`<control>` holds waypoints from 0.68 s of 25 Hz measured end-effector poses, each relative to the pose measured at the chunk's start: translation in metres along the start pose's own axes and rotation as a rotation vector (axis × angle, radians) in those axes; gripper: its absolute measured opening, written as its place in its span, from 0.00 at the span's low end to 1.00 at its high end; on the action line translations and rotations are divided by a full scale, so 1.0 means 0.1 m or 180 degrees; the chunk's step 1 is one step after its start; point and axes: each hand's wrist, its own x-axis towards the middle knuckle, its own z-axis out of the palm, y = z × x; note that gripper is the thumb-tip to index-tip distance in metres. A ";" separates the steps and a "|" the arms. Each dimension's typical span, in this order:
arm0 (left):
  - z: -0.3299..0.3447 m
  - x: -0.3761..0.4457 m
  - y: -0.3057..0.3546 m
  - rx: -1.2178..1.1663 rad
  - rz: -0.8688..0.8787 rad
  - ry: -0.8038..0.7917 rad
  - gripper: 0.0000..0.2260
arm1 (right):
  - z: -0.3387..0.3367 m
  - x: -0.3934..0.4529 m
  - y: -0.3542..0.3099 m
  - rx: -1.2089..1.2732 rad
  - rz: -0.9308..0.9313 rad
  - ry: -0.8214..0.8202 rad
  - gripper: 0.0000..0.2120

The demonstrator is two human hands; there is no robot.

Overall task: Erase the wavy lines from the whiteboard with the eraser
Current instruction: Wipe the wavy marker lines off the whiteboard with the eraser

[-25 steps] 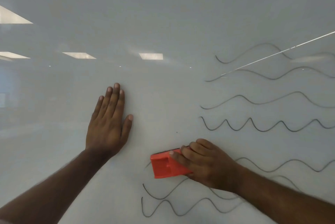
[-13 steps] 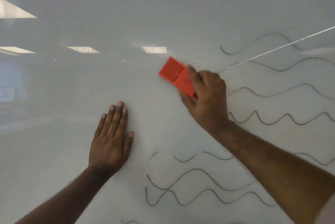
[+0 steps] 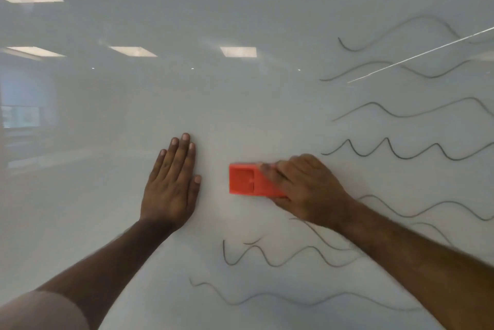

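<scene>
A glossy whiteboard fills the view. Several dark wavy lines run down its right side, and more wavy lines lie below the middle, partly hidden by my right forearm. My right hand grips an orange-red eraser and presses it flat on the board near the centre, left of the lines. My left hand lies flat on the board with fingers together, a little left of the eraser, holding nothing.
Ceiling lights and a dim room reflect in the left part of the board. A thin bright streak crosses the upper right lines.
The eraser swept from low centre up to the upper middle, then back down to the centre. The left ends of the middle lines are wiped away. My left hand stayed flat.
</scene>
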 end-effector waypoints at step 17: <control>0.07 -0.07 -0.03 -0.0047 -0.0037 0.0017 0.26 | 0.39 -0.05 -1.69 0.1053 -0.0009 -0.0924 0.20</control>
